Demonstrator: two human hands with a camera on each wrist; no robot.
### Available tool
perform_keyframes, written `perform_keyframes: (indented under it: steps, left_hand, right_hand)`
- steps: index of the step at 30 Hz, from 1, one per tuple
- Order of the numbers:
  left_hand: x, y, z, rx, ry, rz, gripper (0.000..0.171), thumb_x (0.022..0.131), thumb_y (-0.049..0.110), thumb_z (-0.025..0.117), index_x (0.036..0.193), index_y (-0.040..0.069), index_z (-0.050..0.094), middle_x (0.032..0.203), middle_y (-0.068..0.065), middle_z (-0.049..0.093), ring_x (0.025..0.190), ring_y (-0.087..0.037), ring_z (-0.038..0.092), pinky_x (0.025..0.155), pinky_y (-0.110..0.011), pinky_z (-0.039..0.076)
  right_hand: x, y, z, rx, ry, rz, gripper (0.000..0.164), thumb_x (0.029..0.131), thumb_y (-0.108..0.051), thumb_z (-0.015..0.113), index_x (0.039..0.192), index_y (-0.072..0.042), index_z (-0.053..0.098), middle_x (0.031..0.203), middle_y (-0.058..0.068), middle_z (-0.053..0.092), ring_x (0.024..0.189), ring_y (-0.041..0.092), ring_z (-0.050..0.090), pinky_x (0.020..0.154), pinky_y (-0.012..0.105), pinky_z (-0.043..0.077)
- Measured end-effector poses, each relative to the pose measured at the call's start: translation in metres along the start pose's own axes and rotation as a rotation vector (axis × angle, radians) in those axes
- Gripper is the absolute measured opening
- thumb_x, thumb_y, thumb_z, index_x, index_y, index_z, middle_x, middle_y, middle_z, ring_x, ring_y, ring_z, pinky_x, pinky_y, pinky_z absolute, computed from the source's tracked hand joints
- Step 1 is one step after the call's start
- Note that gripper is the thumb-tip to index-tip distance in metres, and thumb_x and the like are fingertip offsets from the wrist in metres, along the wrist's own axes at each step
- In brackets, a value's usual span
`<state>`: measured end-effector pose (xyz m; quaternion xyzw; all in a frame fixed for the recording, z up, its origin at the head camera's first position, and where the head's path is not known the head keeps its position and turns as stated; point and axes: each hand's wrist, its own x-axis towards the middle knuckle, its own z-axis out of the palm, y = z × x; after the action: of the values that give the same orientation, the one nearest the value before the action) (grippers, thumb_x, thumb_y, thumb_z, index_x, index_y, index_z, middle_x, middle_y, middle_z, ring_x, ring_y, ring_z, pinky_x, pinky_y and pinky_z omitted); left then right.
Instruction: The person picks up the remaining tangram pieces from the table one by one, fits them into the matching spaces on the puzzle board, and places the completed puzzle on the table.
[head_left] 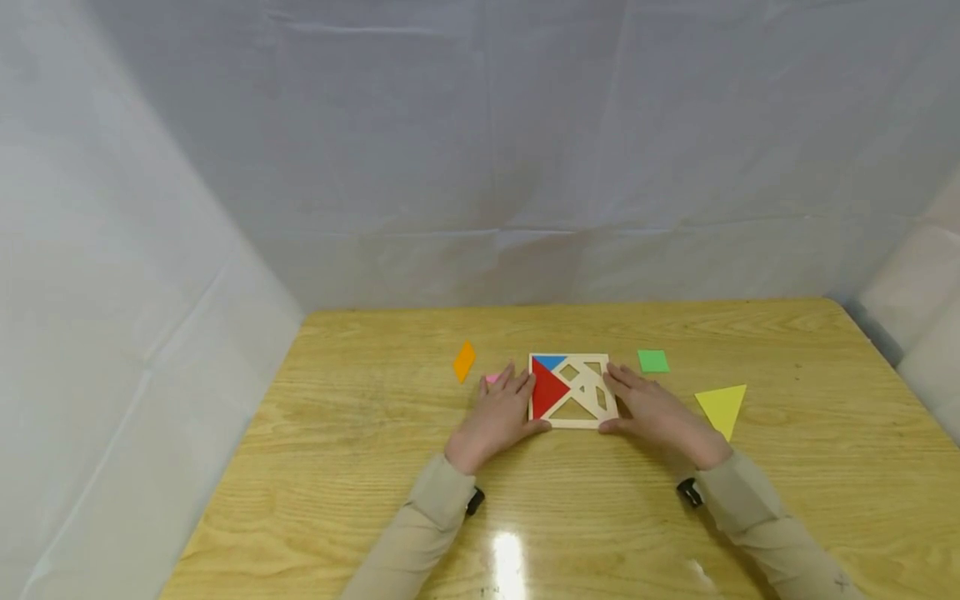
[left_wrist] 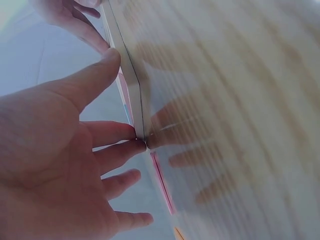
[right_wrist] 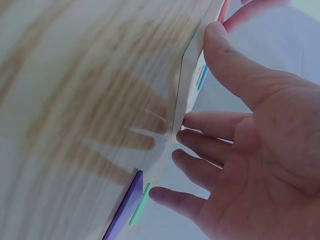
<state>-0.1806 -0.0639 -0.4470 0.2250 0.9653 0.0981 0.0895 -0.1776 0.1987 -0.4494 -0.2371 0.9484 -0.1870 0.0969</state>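
Note:
A pale wooden tangram board [head_left: 573,424] lies on the table between both hands. A red triangle [head_left: 548,389] and a blue triangle [head_left: 550,362] sit in its left side; several cut-out shapes show to their right. My left hand [head_left: 497,421] touches the board's left side with nearly straight fingers, its thumb at the near edge. Mirroring it, my right hand [head_left: 660,415] has fingertips along the right side and thumb by the near right corner. In both wrist views the outer fingers stretch out away from the board.
Left of the board lie an orange parallelogram [head_left: 464,362] and a pink piece [head_left: 492,378], mostly hidden by the left hand. On the right are a green square [head_left: 653,361], a yellow triangle [head_left: 723,408] and a purple piece [right_wrist: 124,207]. White sheeting [head_left: 480,167] stands behind the wooden table [head_left: 337,467].

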Motion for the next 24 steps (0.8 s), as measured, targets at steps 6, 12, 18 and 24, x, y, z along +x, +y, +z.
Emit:
perform_keyframes:
  steps: [6, 12, 18, 24]
  left_hand:
    - [-0.004, 0.002, 0.001, 0.020, 0.005, -0.010, 0.081, 0.097, 0.055, 0.060, 0.157, 0.005, 0.037, 0.163, -0.011, 0.033, 0.154, -0.033, 0.019, 0.119, -0.065, 0.020]
    - [-0.009, 0.005, 0.001, 0.018, 0.006, -0.011, 0.081, 0.097, 0.054, 0.061, 0.156, 0.004, 0.037, 0.163, -0.013, 0.032, 0.154, -0.035, 0.019, 0.119, -0.065, 0.019]
    - [-0.015, 0.009, -0.001, 0.014, -0.002, -0.016, 0.080, 0.097, 0.054, 0.061, 0.156, 0.005, 0.039, 0.163, -0.012, 0.034, 0.154, -0.037, 0.020, 0.118, -0.066, 0.019]
    - [-0.020, 0.011, -0.001, 0.009, -0.001, -0.017, 0.078, 0.097, 0.052, 0.062, 0.155, 0.005, 0.040, 0.162, -0.011, 0.035, 0.153, -0.037, 0.021, 0.118, -0.066, 0.020]
  right_hand:
    - [-0.001, -0.001, 0.002, -0.023, 0.006, 0.007, 0.086, 0.093, -0.042, 0.070, 0.153, 0.009, 0.035, 0.161, 0.028, 0.026, 0.147, 0.049, 0.026, 0.112, 0.071, 0.026]
    - [-0.004, -0.004, 0.003, -0.064, 0.010, 0.001, 0.086, 0.092, -0.044, 0.070, 0.152, 0.008, 0.037, 0.160, 0.027, 0.029, 0.147, 0.048, 0.028, 0.112, 0.070, 0.027]
    - [-0.010, -0.005, 0.003, -0.098, 0.021, -0.024, 0.084, 0.092, -0.044, 0.070, 0.151, 0.009, 0.040, 0.159, 0.028, 0.033, 0.146, 0.047, 0.031, 0.113, 0.069, 0.026]
    - [-0.013, -0.007, 0.005, -0.102, 0.030, -0.033, 0.083, 0.092, -0.043, 0.071, 0.149, 0.010, 0.041, 0.157, 0.029, 0.034, 0.144, 0.049, 0.032, 0.114, 0.066, 0.028]
